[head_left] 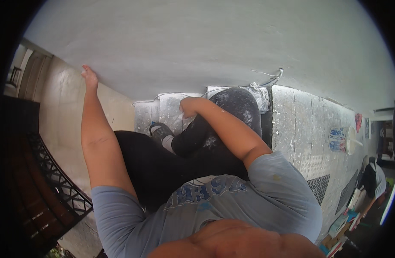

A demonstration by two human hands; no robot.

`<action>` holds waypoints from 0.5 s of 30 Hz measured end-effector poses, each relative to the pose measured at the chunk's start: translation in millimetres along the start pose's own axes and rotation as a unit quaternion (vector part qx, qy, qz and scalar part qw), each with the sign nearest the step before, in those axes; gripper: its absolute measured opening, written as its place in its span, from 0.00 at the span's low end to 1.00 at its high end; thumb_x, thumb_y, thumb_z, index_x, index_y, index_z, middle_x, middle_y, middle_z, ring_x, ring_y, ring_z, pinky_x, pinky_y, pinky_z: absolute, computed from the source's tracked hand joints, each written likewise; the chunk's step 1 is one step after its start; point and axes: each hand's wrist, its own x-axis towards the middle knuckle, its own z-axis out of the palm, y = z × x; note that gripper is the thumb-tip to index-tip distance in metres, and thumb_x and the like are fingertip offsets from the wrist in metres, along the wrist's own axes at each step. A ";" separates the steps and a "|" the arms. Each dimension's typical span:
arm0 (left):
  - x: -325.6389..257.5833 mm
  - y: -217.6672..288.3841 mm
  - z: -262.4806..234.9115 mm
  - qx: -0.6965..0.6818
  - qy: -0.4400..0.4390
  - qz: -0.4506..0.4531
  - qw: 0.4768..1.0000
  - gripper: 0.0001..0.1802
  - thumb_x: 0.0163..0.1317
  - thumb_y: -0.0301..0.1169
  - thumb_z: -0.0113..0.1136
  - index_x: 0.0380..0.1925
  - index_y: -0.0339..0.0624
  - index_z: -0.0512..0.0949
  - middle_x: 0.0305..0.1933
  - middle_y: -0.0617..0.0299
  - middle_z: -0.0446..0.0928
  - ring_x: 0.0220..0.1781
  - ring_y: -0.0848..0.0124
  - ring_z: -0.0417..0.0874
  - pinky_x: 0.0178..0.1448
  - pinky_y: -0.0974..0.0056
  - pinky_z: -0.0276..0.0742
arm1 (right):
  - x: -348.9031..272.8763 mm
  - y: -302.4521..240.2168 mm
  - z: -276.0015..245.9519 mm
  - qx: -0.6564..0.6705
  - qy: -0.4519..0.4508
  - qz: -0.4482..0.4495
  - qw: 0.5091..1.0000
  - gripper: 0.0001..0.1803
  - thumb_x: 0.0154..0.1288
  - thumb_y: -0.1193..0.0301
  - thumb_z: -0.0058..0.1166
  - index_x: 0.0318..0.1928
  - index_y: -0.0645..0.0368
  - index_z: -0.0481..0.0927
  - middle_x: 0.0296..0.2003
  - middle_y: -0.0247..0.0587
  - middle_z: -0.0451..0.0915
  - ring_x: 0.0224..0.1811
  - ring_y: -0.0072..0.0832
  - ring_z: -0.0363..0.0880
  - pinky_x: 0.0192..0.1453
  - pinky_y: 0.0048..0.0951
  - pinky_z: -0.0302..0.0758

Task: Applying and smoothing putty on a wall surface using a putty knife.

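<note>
My left hand (90, 80) is raised at the left, its fingers stretched out against the edge where the grey wall (197, 47) meets a beige side wall (62, 99). No object shows in it. Low beside my bent knee, my right hand (189, 106) is closed, its fingers curled down. Something small and whitish (180, 116) shows at its fingertips, too small to name. Below that hand are paint-spattered steps (167, 105) and my sandaled foot (161, 131). White smudges mark my dark trousers (236, 103).
A thin cable (191, 95) runs along the wall's foot to wires (277, 77) sticking out of it. Crumpled plastic (260, 96) lies beside my knee. To the right, a paint-stained bucket (338, 139) stands on spattered tiles (292, 124). Another person (373, 178) is at the far right.
</note>
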 end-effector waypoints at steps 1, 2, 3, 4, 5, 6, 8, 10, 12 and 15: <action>-3.5 1.7 -0.2 -0.020 0.028 0.025 0.999 0.56 0.62 0.72 0.23 0.61 0.19 0.53 0.65 0.29 0.59 0.69 0.44 0.60 0.70 0.53 0.54 | -3.2 -0.1 -3.0 0.037 0.039 -0.006 0.999 0.21 0.46 0.62 0.65 0.40 0.60 0.84 0.37 0.53 0.83 0.43 0.45 0.82 0.49 0.39 0.77; -5.8 3.4 0.0 -0.014 -0.003 0.012 1.000 0.56 0.62 0.71 0.23 0.60 0.19 0.54 0.64 0.29 0.60 0.68 0.43 0.61 0.70 0.53 0.54 | -5.9 -0.8 -5.3 0.086 0.088 -0.033 0.992 0.21 0.46 0.62 0.64 0.41 0.59 0.84 0.37 0.53 0.83 0.43 0.46 0.82 0.49 0.39 0.77; -7.0 4.2 0.4 -0.022 0.037 0.032 0.999 0.55 0.63 0.71 0.24 0.59 0.18 0.55 0.64 0.29 0.60 0.68 0.43 0.61 0.70 0.53 0.54 | -7.9 -1.8 -7.6 0.072 0.069 -0.019 0.995 0.21 0.46 0.62 0.64 0.41 0.59 0.84 0.37 0.53 0.83 0.43 0.46 0.82 0.49 0.39 0.77; -6.8 4.2 1.1 -0.006 0.014 0.011 1.000 0.55 0.63 0.70 0.24 0.59 0.18 0.55 0.63 0.29 0.61 0.68 0.43 0.61 0.70 0.53 0.55 | -9.4 -3.0 -9.0 0.086 0.081 -0.007 0.993 0.21 0.46 0.62 0.64 0.42 0.59 0.83 0.38 0.53 0.83 0.45 0.46 0.81 0.50 0.39 0.76; -4.9 3.5 1.7 -0.001 0.061 0.020 0.998 0.54 0.64 0.70 0.25 0.59 0.18 0.56 0.63 0.29 0.61 0.68 0.43 0.62 0.70 0.53 0.55 | -10.3 -4.2 -10.2 0.116 0.094 -0.025 0.988 0.22 0.46 0.62 0.63 0.43 0.59 0.83 0.40 0.53 0.82 0.46 0.46 0.81 0.51 0.38 0.76; -2.2 1.8 2.1 0.004 0.029 0.024 0.999 0.55 0.63 0.70 0.25 0.60 0.18 0.55 0.63 0.28 0.61 0.68 0.43 0.61 0.70 0.53 0.56 | -10.8 -5.4 -10.4 0.118 0.103 -0.028 0.987 0.23 0.48 0.62 0.62 0.45 0.60 0.82 0.42 0.53 0.82 0.48 0.46 0.80 0.52 0.38 0.75; 5.2 -2.6 1.8 0.009 0.039 0.030 0.999 0.55 0.63 0.70 0.25 0.60 0.18 0.54 0.64 0.28 0.60 0.68 0.42 0.61 0.70 0.53 0.56 | -10.7 -7.0 -9.8 0.104 0.105 -0.009 0.989 0.22 0.49 0.62 0.62 0.44 0.61 0.82 0.41 0.54 0.82 0.46 0.46 0.80 0.51 0.37 0.75; 11.3 -5.3 0.7 0.014 0.042 0.025 0.999 0.56 0.62 0.71 0.24 0.61 0.19 0.52 0.64 0.29 0.61 0.68 0.44 0.62 0.69 0.53 0.57 | -9.7 -7.1 -8.5 0.108 0.108 -0.016 0.988 0.21 0.51 0.62 0.62 0.43 0.61 0.82 0.39 0.54 0.82 0.45 0.46 0.80 0.50 0.37 0.75; 11.5 -4.3 -0.4 0.018 0.039 0.021 0.999 0.58 0.61 0.73 0.23 0.63 0.20 0.50 0.64 0.30 0.61 0.68 0.45 0.63 0.69 0.54 0.57 | -8.0 -6.3 -7.2 0.104 0.112 -0.029 0.988 0.19 0.52 0.63 0.61 0.44 0.59 0.82 0.39 0.54 0.82 0.45 0.45 0.80 0.49 0.38 0.75; -0.5 3.6 -0.7 0.020 0.028 0.022 0.999 0.58 0.61 0.72 0.23 0.64 0.18 0.46 0.66 0.29 0.58 0.70 0.44 0.61 0.71 0.55 0.56 | -5.6 -6.4 -6.6 0.072 0.096 -0.008 0.993 0.19 0.52 0.63 0.60 0.44 0.57 0.82 0.38 0.53 0.82 0.44 0.45 0.81 0.48 0.38 0.75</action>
